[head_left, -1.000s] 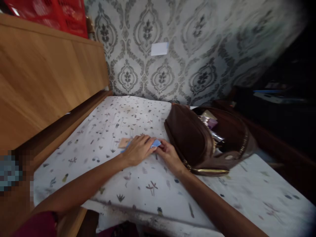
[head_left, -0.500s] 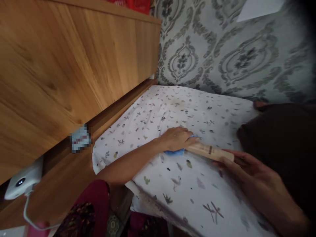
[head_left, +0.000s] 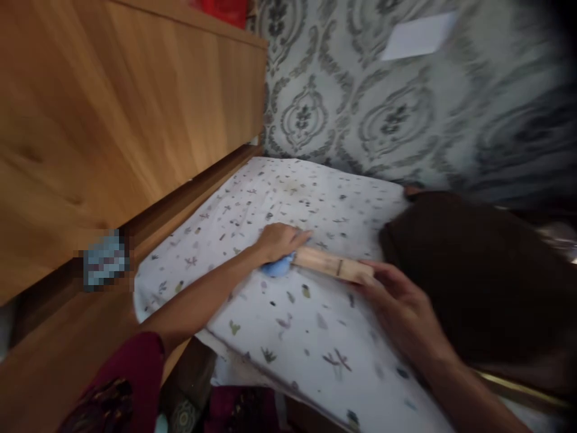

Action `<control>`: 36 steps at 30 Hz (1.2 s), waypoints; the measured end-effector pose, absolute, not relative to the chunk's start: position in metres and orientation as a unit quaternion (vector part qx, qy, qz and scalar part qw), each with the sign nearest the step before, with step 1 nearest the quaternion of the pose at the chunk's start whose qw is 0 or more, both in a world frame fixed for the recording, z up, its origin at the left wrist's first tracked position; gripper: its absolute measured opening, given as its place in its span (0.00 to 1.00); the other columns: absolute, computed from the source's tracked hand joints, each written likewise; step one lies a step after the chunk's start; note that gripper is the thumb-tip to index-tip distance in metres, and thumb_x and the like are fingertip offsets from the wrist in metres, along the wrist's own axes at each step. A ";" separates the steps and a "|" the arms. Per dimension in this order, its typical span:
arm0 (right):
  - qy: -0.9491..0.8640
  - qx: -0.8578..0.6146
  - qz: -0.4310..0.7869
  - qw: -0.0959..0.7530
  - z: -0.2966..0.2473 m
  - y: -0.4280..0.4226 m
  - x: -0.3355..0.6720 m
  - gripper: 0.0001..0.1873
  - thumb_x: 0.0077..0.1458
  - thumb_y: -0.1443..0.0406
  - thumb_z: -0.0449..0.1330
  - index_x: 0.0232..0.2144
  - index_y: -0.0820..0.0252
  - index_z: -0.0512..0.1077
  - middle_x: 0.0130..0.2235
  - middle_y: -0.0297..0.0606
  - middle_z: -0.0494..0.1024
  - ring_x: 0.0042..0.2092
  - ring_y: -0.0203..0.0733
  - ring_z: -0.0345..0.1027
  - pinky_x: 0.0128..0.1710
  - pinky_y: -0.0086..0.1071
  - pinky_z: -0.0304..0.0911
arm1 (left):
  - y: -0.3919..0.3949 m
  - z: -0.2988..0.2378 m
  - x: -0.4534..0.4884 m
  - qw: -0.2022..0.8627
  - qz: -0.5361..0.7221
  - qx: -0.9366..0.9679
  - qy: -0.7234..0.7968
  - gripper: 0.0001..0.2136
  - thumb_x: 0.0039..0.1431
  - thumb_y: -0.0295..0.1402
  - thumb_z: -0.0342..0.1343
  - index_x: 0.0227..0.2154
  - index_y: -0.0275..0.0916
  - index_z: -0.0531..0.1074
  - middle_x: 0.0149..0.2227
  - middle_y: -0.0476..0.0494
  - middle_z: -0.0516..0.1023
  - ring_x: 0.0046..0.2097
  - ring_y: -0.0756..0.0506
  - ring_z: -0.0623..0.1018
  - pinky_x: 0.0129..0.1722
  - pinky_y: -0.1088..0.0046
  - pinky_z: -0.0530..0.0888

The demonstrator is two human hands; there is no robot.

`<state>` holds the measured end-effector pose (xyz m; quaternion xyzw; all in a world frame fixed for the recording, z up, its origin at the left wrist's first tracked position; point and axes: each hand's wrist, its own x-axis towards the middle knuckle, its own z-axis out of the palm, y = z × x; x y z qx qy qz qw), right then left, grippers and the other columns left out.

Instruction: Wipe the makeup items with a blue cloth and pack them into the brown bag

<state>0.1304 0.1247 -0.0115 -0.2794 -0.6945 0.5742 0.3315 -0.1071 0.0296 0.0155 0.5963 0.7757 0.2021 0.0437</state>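
- Your left hand (head_left: 280,239) lies palm down on the printed sheet (head_left: 288,325), with the fingers held together and curled over a small blue piece (head_left: 276,267).
- Only the blue piece's near edge shows from under the hand. You cannot tell whether the fingers grip it or only press it flat.
- Your right hand (head_left: 402,308) is closed on the near end of a tan slim pack (head_left: 332,263). The fingertips are on top of it and the thumb is on the near side (the frame is blurred here, so the exact finger placement is unclear).
- The tan slim pack lies low over the sheet, nearly flat, and runs from your right fingertips toward your left hand. Its far end touches or sits just beside the blue piece and the left fingertips. A dark band crosses it near the right-hand end.
- A brown bag (head_left: 473,270) sits on the sheet just beside your right hand, on its right, and fills that side of the view. A gold-coloured trim shows along its lower edge.
- A wooden panel (head_left: 112,120) stands to the left of the sheet.
- Patterned grey wallpaper (head_left: 342,114) rises behind the sheet, with a white slip (head_left: 417,35) stuck on it high up.
- A maroon sleeve (head_left: 126,379) covers your left upper arm at the bottom of the view.
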 end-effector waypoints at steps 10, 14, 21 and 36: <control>-0.609 -0.257 0.686 0.302 -0.010 0.126 0.134 0.26 0.43 0.48 0.73 0.38 0.59 0.74 0.32 0.34 0.77 0.31 0.39 0.73 0.31 0.33 0.70 | 0.030 0.008 -0.105 -0.057 0.352 0.565 0.744 0.24 0.69 0.46 0.38 0.17 0.43 0.52 0.16 0.51 0.58 0.22 0.49 0.62 0.25 0.71 0.58; -0.606 -0.239 0.692 0.312 -0.010 0.125 0.134 0.25 0.43 0.49 0.72 0.38 0.58 0.73 0.34 0.33 0.76 0.30 0.38 0.72 0.30 0.33 0.70 | 0.029 0.015 -0.097 -0.129 0.392 0.558 0.720 0.21 0.71 0.43 0.37 0.20 0.44 0.52 0.19 0.50 0.60 0.25 0.47 0.66 0.29 0.70 0.63; -0.626 -0.204 0.683 0.317 -0.004 0.120 0.134 0.24 0.43 0.52 0.73 0.38 0.58 0.73 0.30 0.30 0.75 0.29 0.35 0.69 0.31 0.31 0.67 | 0.035 0.014 -0.031 -0.192 0.331 0.688 0.617 0.15 0.72 0.36 0.39 0.44 0.38 0.71 0.42 0.39 0.79 0.44 0.42 0.75 0.46 0.63 0.70; -0.634 -0.218 0.681 0.294 -0.007 0.120 0.136 0.23 0.47 0.54 0.70 0.40 0.59 0.70 0.29 0.32 0.75 0.29 0.36 0.70 0.31 0.32 0.66 | 0.020 0.016 -0.079 -0.194 0.206 0.663 0.693 0.21 0.72 0.37 0.38 0.24 0.40 0.68 0.25 0.44 0.76 0.28 0.43 0.74 0.31 0.67 0.64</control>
